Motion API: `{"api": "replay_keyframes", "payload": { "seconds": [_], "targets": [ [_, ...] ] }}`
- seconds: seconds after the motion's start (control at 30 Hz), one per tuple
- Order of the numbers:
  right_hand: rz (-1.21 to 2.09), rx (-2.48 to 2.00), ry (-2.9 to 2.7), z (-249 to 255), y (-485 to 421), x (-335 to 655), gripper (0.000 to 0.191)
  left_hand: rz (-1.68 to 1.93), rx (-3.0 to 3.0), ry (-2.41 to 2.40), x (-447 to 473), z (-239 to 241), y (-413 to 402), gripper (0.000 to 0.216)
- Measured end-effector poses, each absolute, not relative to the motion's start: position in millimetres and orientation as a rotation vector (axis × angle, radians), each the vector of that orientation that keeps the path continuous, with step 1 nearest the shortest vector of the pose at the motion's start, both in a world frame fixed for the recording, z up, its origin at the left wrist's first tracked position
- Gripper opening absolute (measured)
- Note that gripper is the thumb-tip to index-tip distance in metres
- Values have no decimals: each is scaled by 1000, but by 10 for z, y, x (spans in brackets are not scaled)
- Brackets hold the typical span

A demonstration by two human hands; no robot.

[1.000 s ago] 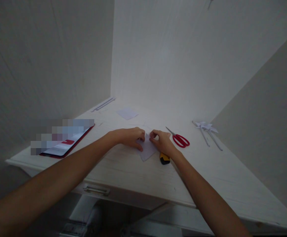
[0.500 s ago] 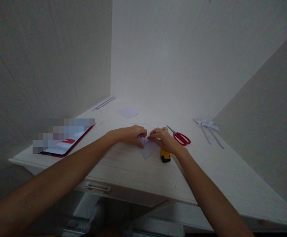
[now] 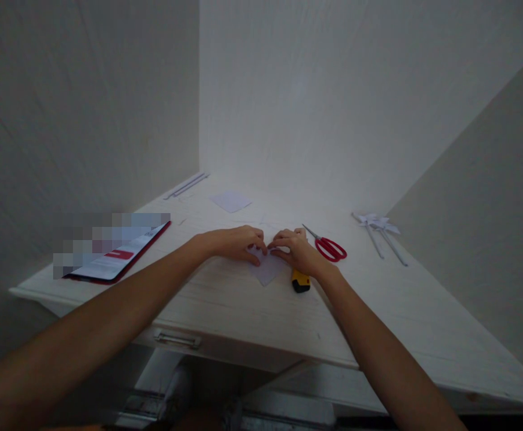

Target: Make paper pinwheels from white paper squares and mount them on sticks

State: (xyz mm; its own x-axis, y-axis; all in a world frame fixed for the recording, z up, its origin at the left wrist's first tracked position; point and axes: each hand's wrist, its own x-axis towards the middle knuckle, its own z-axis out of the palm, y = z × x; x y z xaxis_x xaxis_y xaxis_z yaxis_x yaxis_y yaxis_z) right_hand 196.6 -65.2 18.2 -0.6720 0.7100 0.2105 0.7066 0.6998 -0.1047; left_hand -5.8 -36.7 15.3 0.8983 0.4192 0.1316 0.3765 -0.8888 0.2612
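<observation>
A small sheet of white paper lies near the front of the table, one corner pointing at me. My left hand curls over its left side, thumb and fingertips closed on the paper. From the right, my right hand pinches the paper near its middle, fingertips almost touching those of the left. Both hands cover the sheet's far part, so its folds cannot be made out. Beside the right wrist is a yellow and black handle, partly hidden under the hand. Red-handled scissors lie just to the right.
On the white table, a tablet in a red case lies at left. Thin paper sticks and another paper square are at the back. Paper pinwheels on sticks lie at right. Walls close in the back and sides.
The fingers of my left hand have reached slightly further right, towards my right fingertips at the paper's middle. The whole view has shifted a little; the other things stay in place.
</observation>
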Motion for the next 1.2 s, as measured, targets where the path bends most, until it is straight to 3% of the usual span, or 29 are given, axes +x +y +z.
{"api": "replay_keyframes", "payload": {
  "seconds": [0.6, 0.9, 1.2],
  "targets": [
    [-105, -1159, -2598, 181, -627, 2036, 17, 184, 2866, 606, -60, 172, -398, 23],
    [-229, -1602, -2203, 150, -518, 2146, 19, 40, 3116, 712, 48, 295, -676, 21],
    [-119, -1760, -2281, 76, -599, 1996, 20, 93, 3107, 1082, 156, 118, -715, 54]
  ]
}}
